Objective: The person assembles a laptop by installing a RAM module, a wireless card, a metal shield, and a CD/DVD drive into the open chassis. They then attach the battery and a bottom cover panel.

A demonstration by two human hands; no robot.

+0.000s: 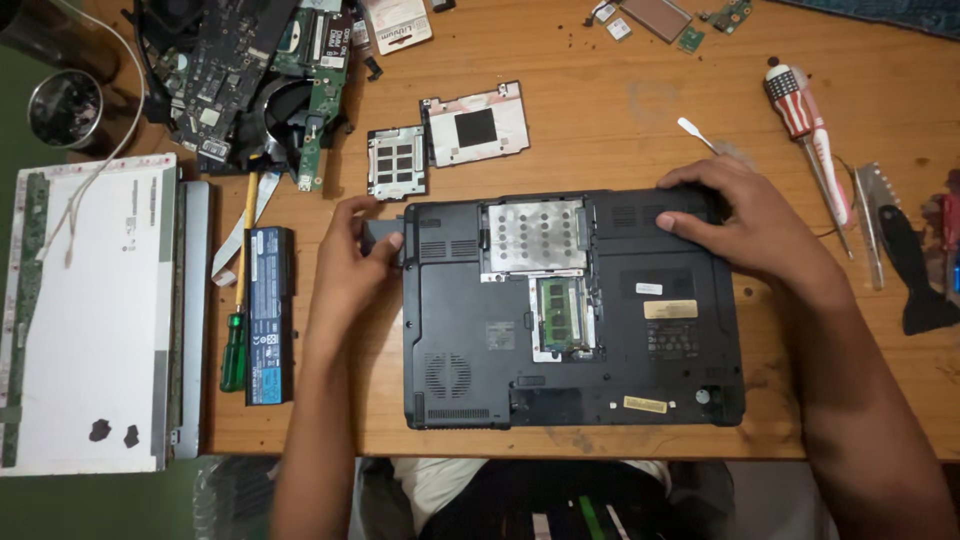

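A black laptop [600,340] lies upside down on the wooden table, its memory and drive bays uncovered. My left hand [350,255] grips a dark flat part [380,238] at the laptop's far left corner, where it sticks out of the side. My right hand [745,220] presses flat on the far right corner of the laptop's base, holding it down.
Two removed bay covers [475,125] [397,160] lie beyond the laptop. A battery pack [270,312] and green-handled screwdriver [234,350] sit at left beside a bare screen panel [85,310]. Circuit boards [250,70] pile at the far left. Screwdriver [805,125], white spudger [695,132] and a scraper [905,265] lie at right.
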